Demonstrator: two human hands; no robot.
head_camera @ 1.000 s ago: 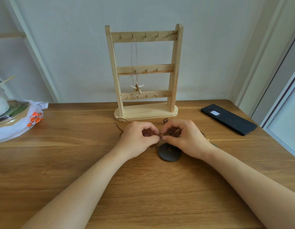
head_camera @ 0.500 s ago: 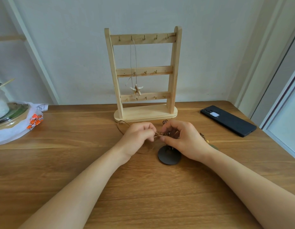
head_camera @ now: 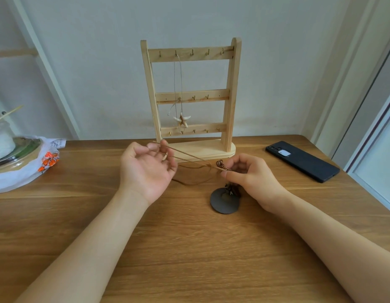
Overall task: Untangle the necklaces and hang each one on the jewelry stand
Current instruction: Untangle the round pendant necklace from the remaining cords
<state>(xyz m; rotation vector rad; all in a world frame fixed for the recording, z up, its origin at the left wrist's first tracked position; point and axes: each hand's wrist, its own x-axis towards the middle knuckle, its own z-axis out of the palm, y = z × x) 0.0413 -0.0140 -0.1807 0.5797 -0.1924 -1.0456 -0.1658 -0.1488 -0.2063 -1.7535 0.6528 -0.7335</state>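
Well, the wooden table fills most of what I see, and at its far edge, against the wall, the jewelry stand is upright, with three crossbars of small hooks. To my left a white bag with an orange print lies on the table around a round container, partly out of view. To my right a dark phone lies flat, well apart from my hands. My left hand is raised just in front of the stand's base, palm turned up toward me. Its fingers are loosely curled and the brown cord is hooked over the fingertips; I cannot tell whether the thumb presses on it. From there two strands run taut, down and to the right, to my right hand. Its thumb and forefinger pinch the strands where they meet, and the other fingers are curled underneath. A slack loop of the same cord lies on the table between my hands. Below my right hand a dark round pendant lies flat on the table, and a knotted bunch of brown cord hangs from under my fingers onto its upper edge. On the stand a thin necklace hangs from the second hook of the top bar, its starfish pendant just above the lowest bar.
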